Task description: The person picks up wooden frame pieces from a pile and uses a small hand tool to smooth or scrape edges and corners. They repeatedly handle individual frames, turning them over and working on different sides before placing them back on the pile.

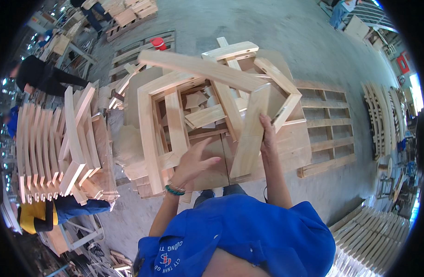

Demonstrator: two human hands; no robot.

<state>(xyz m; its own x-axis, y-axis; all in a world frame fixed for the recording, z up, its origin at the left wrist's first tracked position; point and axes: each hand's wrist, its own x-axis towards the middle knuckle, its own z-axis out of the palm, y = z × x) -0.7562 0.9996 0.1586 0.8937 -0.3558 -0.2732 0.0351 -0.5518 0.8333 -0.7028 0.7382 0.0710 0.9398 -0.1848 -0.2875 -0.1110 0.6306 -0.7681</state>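
My right hand (268, 134) grips the edge of an angled wooden frame piece (249, 136), with the thumb on its face. Two pale boards meet at a corner in this piece, and its long arm reaches up and left above the work surface. Nothing is in my left hand (191, 166); its fingers are spread, and it hovers beside another angled wooden frame (149, 134). More wooden frames (292, 104) lie at the far side of the cardboard-covered work surface (290, 145). Small wood offcuts (195, 100) show between the frame parts.
At the left stands a stack of angled wooden frames (41, 147). A slatted pallet (329, 121) lies at the right, and bundled slats (371, 240) at the lower right. A red container (159, 44) sits beyond the work surface. People in black (36, 74) and yellow (34, 217) are at the left.
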